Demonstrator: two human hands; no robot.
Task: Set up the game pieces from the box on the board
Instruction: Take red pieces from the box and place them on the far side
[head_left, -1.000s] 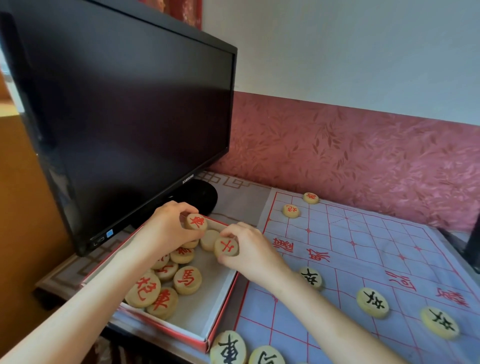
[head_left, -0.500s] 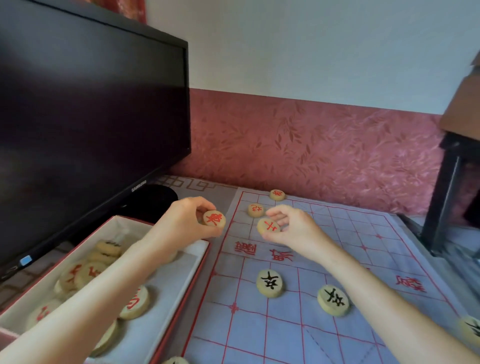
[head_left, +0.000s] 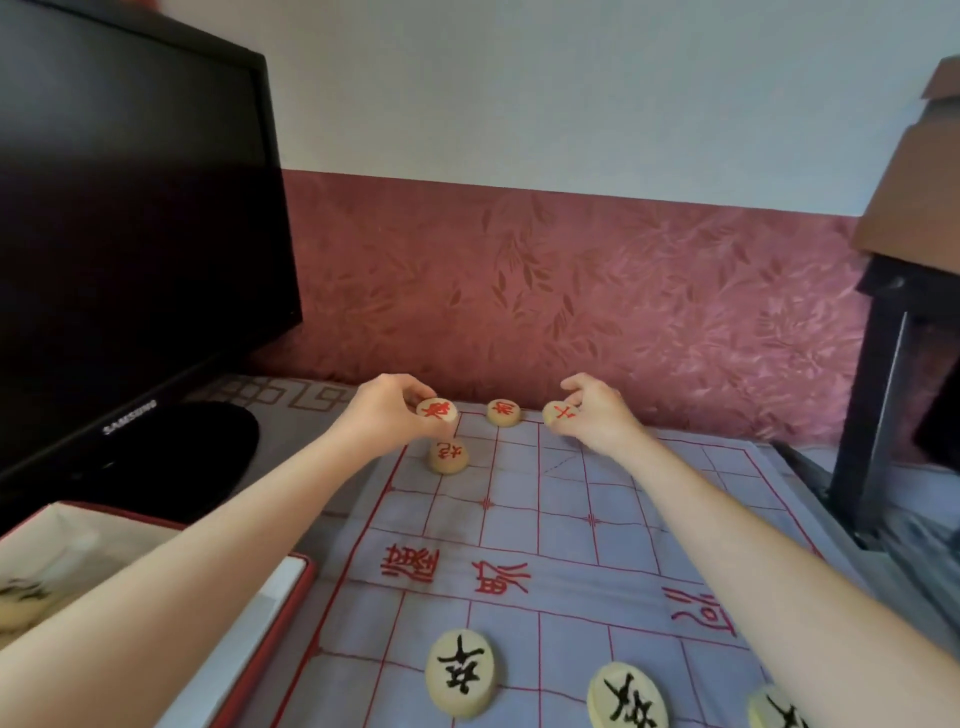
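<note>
The cloth board with red grid lines lies on the table. My left hand pinches a round wooden piece with a red character over the board's far left corner. My right hand grips another red-marked piece over the far edge, further right. Between them a red piece rests on the far row, and a second one lies just below my left hand. Three black-marked pieces sit on the near rows. The red-edged box stands at the lower left, its contents blurred.
A black monitor on a round stand looms at the left, beside the box. A dark table leg and brown furniture stand at the right edge. A pink patterned wall runs right behind the board.
Both hands lifted a red piece each out of the box and carried them rightward and away to the board's far row. The view swung from the box to the board.
</note>
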